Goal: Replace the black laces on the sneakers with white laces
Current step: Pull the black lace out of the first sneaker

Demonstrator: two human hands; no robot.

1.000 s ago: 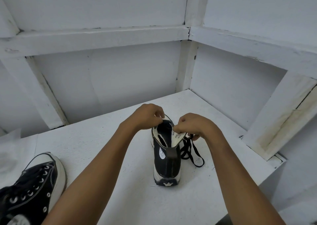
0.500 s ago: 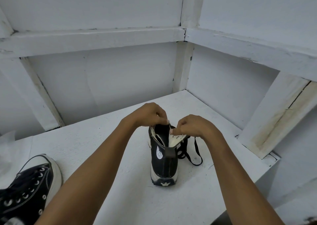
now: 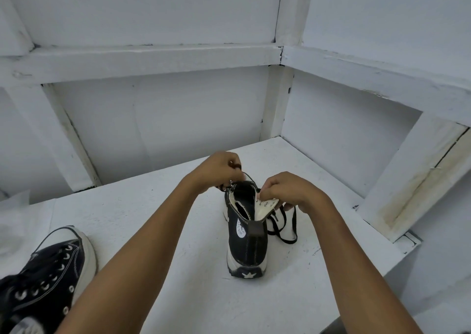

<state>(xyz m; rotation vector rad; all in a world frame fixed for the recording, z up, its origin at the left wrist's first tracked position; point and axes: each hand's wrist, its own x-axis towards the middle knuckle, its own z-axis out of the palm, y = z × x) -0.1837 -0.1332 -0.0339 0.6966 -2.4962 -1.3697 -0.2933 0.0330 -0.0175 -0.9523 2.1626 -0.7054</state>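
Observation:
A black high-top sneaker (image 3: 246, 244) stands upright on the white table (image 3: 178, 295), heel toward me. My right hand (image 3: 288, 191) pinches its right eyelet flap and folds it outward, showing the pale lining. My left hand (image 3: 219, 168) is curled over the shoe's far left side and pinches a black lace (image 3: 238, 166) there. Loose black lace (image 3: 283, 225) lies in loops on the table to the right of the shoe. A second black sneaker (image 3: 46, 277) with black laces lies at the lower left. No white laces are in view.
White walls with wooden beams (image 3: 153, 56) close in the table at the back and right. A slanted white post (image 3: 413, 175) stands at the right edge. Something pale and crumpled (image 3: 12, 221) lies at the far left.
My left hand has lifted slightly and now pinches a strand of black lace above the shoe's collar. My right hand has folded the right flap further outward.

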